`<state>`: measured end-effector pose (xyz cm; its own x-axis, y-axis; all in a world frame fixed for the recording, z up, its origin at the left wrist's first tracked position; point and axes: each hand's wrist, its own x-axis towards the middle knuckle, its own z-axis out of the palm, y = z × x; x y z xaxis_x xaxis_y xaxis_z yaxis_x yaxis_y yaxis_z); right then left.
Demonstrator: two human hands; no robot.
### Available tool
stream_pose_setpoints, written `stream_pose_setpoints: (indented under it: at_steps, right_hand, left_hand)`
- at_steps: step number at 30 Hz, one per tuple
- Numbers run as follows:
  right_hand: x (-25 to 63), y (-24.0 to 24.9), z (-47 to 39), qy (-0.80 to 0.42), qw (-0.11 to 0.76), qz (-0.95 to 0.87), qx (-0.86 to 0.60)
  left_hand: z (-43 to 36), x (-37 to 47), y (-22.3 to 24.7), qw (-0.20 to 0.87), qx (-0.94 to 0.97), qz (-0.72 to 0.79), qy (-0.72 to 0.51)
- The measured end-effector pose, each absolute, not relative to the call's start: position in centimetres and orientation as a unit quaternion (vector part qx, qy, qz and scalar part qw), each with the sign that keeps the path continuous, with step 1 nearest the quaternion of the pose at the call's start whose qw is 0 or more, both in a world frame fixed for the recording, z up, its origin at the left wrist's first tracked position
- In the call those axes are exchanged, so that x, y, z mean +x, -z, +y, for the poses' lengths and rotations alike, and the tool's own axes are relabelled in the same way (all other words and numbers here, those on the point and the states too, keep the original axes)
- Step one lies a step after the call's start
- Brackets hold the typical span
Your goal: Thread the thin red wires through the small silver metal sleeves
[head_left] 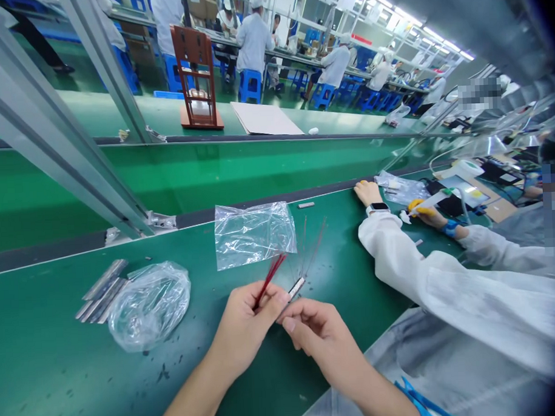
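Observation:
My left hand (247, 318) is closed around a bundle of thin red wires (273, 273) that stick up past the fingers. Its thumb also presses on a narrow dark-and-white strip (297, 287). Several fine wires (312, 249) rise from beyond the strip. With curled fingers, my right hand (316, 331) pinches at the strip's near end; the fingertips hide the exact contact. Just beyond both hands a flat clear plastic bag (255, 236) lies on the green work surface (247, 391).
At the left are a crumpled plastic bag (150, 306) and several metallic strips (102, 293). A small strip (306, 204) lies near the back edge. On the right, a co-worker's sleeves (426, 288) and hands reach over the table. A metal post (98, 172) stands at the left.

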<state>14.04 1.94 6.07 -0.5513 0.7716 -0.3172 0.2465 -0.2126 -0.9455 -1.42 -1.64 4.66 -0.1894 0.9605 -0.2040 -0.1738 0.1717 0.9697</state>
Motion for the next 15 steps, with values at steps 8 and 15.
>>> stream_pose_setpoints:
  at_steps: [8, 15]
  right_hand:
    - [14.3, -5.2, 1.6, -0.676, 0.277, -0.534, -0.425]
    - [13.9, -3.9, 1.2, -0.671, 0.392, -0.462, -0.428]
  left_hand:
    - [-1.8, -1.2, -4.9, 0.522, 0.352, 0.555, -0.544]
    - [-2.1, -0.6, -4.9, 0.572, 0.364, 0.543, -0.496]
